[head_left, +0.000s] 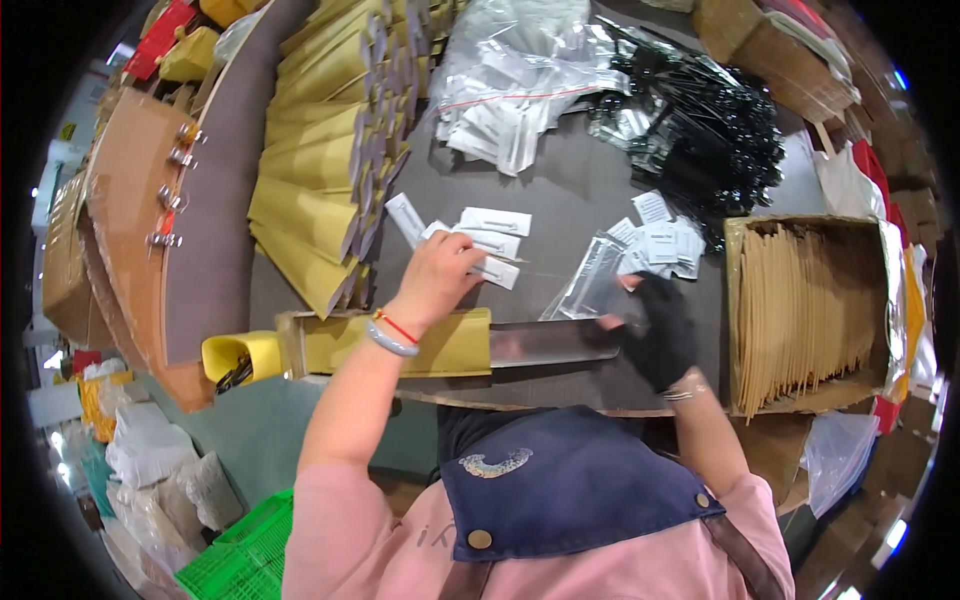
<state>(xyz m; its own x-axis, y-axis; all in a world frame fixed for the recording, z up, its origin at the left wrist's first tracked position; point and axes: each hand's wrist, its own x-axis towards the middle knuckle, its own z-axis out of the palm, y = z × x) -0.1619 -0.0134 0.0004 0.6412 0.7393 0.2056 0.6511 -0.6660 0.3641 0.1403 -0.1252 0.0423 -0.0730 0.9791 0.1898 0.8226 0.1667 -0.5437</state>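
Left hand (438,272), fingers curled, touches white packets (497,221) at centre; right hand (658,330), half-curled, sits beside clear sleeves (590,282). I can't tell whether either grips. Dark tabletop (565,185) fills mid-frame, yellow envelopes (310,170) upper left; I see greenish floor (232,415) and a green crate (240,550) lower left.

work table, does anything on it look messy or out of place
Mainly the heap of black items: they lie jumbled, pointing every way, while the brown sheets stand in a row. The square white packets overlap at odd angles too. No clear damage shows.
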